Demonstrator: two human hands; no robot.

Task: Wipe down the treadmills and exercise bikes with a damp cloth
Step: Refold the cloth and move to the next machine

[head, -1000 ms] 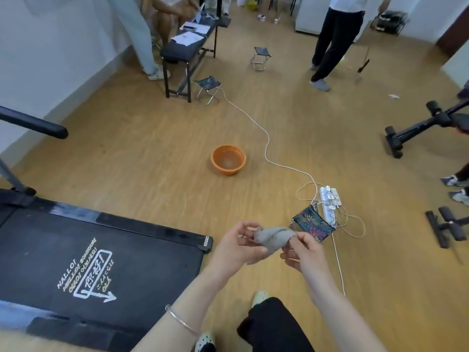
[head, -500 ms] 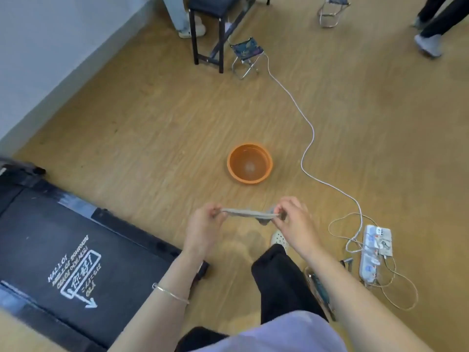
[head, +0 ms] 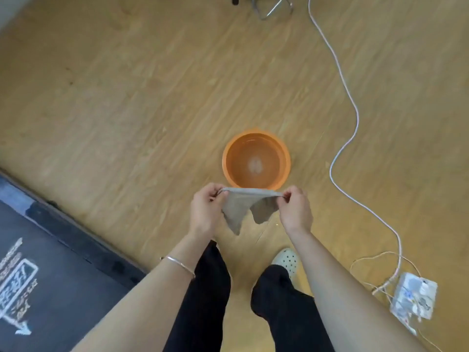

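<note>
Left grip (head: 205, 210) and right grip (head: 295, 210) pinch a grey cloth (head: 237, 207) by the orange basin (head: 256, 133) holding water (head: 256, 163).

left hand (head: 206, 210) pinching, right hand (head: 295, 210) pinching, arms outstretched

Treadmill (head: 63, 288) cut off left and bottom; stool legs (head: 265, 17) cut off at top; power strip (head: 413, 298) blurred

Thin silver bangle (head: 177, 264), black trousers (head: 210, 301), pale perforated shoe (head: 285, 260), perhaps a clog.
</note>
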